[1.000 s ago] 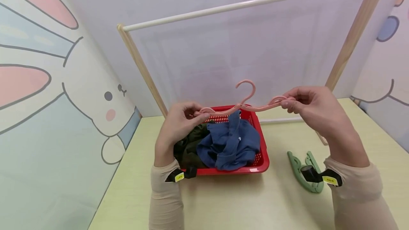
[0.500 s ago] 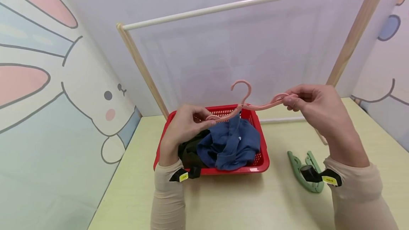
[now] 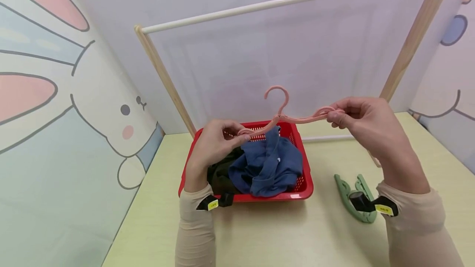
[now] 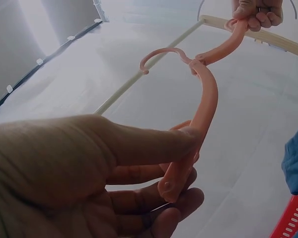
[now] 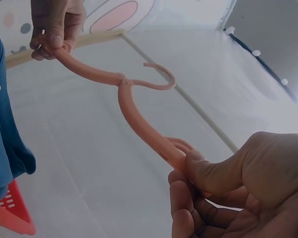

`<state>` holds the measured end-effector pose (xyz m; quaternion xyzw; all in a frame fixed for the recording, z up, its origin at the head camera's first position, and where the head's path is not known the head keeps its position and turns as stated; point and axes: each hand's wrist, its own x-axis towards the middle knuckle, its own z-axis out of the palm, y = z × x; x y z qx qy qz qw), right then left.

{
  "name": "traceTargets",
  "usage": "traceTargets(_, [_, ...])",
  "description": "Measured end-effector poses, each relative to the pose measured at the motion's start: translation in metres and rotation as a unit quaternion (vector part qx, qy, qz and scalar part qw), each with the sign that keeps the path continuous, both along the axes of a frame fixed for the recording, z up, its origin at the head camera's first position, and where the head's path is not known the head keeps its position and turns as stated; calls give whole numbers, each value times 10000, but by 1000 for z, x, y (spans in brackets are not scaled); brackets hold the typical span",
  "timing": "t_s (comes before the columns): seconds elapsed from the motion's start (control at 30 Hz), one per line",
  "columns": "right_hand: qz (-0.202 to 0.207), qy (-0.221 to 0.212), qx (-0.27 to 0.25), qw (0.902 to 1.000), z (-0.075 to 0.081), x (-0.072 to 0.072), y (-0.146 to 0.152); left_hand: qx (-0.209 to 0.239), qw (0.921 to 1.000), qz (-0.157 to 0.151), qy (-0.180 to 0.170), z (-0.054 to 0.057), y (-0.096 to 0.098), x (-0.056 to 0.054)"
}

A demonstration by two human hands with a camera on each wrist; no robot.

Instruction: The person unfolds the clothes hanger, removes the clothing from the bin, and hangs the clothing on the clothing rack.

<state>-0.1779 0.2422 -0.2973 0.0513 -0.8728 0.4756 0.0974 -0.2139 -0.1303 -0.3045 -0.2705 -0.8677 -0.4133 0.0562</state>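
Note:
A pink folding hanger (image 3: 304, 119) is held up in the air above the back of the red basket, its hook pointing up. My left hand (image 3: 213, 145) pinches the end of one arm between thumb and fingers, as the left wrist view shows. My right hand (image 3: 371, 129) pinches the opposite arm's end; in the right wrist view the thumb presses on the hanger (image 5: 144, 126). At the middle joint the two arms meet at a bend. Below, the red basket (image 3: 297, 195) holds a crumpled blue garment (image 3: 272, 166) and a dark green garment (image 3: 224, 176), partly hidden by my left hand.
A green folded hanger (image 3: 354, 201) lies on the table (image 3: 267, 234) at the right, near my right wrist. Behind stands a rack with wooden posts (image 3: 167, 79) and a white top rail (image 3: 289, 1). Printed cloth walls (image 3: 85, 135) close in the sides.
My left hand has moved right and the hanger's arms are bent more at the joint. Its hook has shifted left and slightly up. My right hand has barely moved.

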Motion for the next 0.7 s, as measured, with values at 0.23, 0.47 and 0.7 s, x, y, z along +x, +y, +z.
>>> traceTargets(0.23, [170,-98,26,9998,-1,-2,-4,217,9997,54,-39,0,0,0])
traceTargets(0.47, [306,8,146,9994,-3,-3,-6,342,9993,114,-87,0,2,0])
traceTargets(0.7, [513,52,487,9975,-3,-5,-7,404,9992,71,-5,1,2,-1])
